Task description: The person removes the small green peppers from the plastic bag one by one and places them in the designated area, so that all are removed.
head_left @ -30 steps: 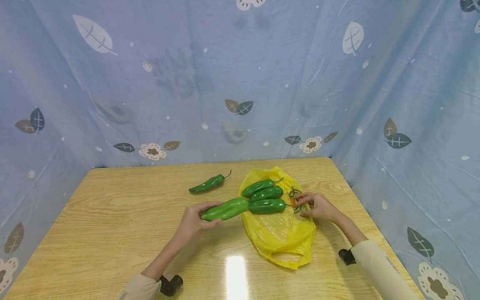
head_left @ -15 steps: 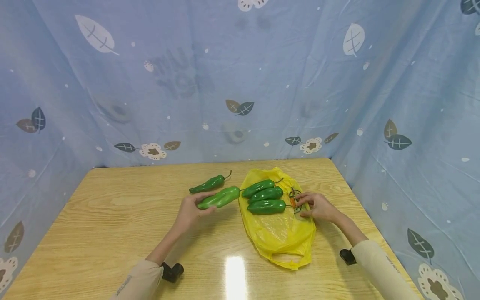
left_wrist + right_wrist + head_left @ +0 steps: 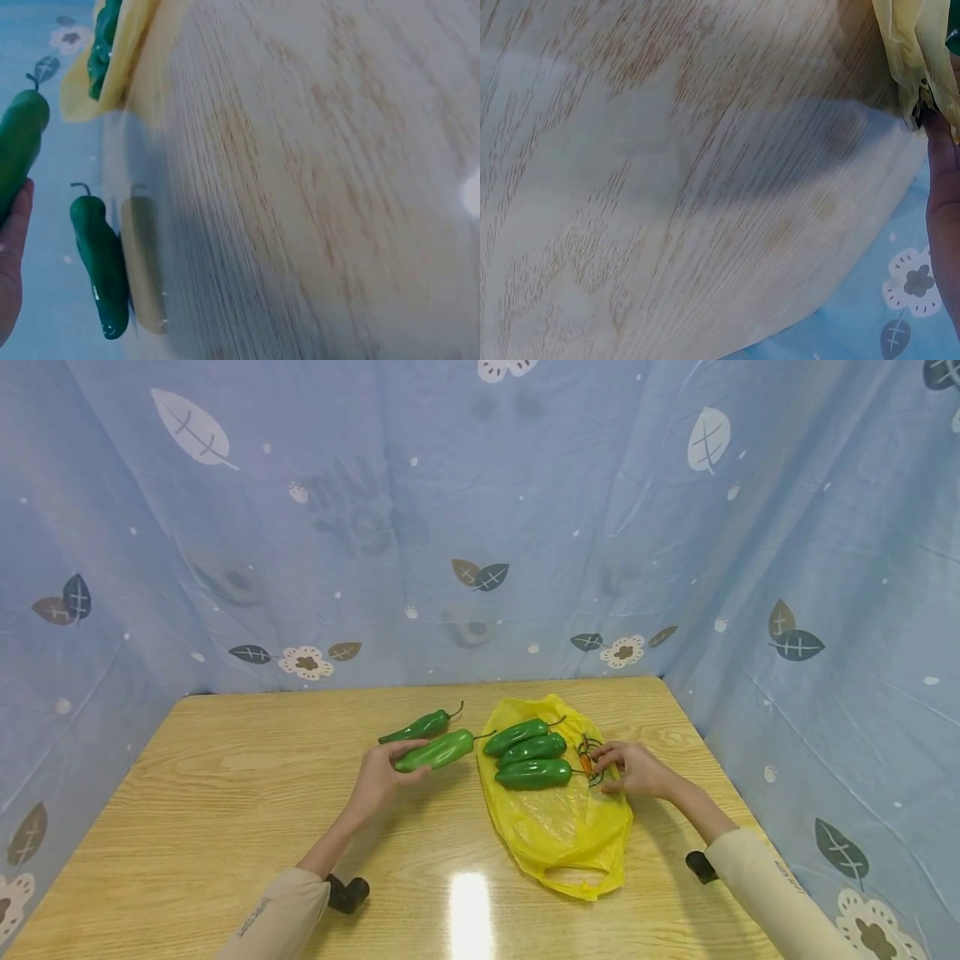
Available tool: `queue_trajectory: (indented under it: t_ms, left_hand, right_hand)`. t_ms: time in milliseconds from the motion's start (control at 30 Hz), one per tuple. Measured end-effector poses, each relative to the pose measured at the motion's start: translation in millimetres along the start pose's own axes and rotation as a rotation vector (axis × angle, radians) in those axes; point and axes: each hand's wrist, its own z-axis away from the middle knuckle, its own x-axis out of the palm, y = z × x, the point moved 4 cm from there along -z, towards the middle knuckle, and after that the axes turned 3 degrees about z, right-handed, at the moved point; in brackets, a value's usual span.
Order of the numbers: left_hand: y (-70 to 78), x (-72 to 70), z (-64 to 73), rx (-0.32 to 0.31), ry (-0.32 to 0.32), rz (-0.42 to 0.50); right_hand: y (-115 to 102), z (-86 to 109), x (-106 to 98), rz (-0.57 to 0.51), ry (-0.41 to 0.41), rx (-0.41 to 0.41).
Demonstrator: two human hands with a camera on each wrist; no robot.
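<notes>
My left hand holds a light green pepper by its lower end, fingers behind and thumb in front. Its stem points right, toward the yellow plastic bag. In the left wrist view this pepper shows at the left edge with fingers on it. Three dark green peppers lie side by side on the flattened bag. At the bag's right side my right hand has its fingertips at small thin chili peppers, one orange; I cannot tell whether it pinches them.
Another dark green pepper lies on the wooden table, just behind the left hand. A blue patterned curtain hangs behind and on both sides. Black wrist mounts stick out beside both sleeves.
My left hand has carried the light green pepper left and slightly back, off the edge of the bag; its stem now shows. The right hand has stayed at the small chili peppers.
</notes>
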Motion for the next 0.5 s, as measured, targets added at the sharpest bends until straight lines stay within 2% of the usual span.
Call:
queue_trajectory:
  t_ms: [100, 267, 500]
  left_hand:
    - [-3.0, -0.4, -1.9, 0.007, -0.003, -0.006]
    - [-9.4, -2.5, -8.7, 0.047, -0.018, -0.08]
    - [-16.1, -5.7, -19.4, 0.066, -0.037, -0.179]
  right_hand:
    - [-1.1, 0.5, -0.2, -0.003, 0.02, -0.041]
    - [-5.4, 1.7, -0.7, 0.0, 0.058, -0.129]
    - [-5.6, 1.0, 0.0, 0.006, 0.005, -0.041]
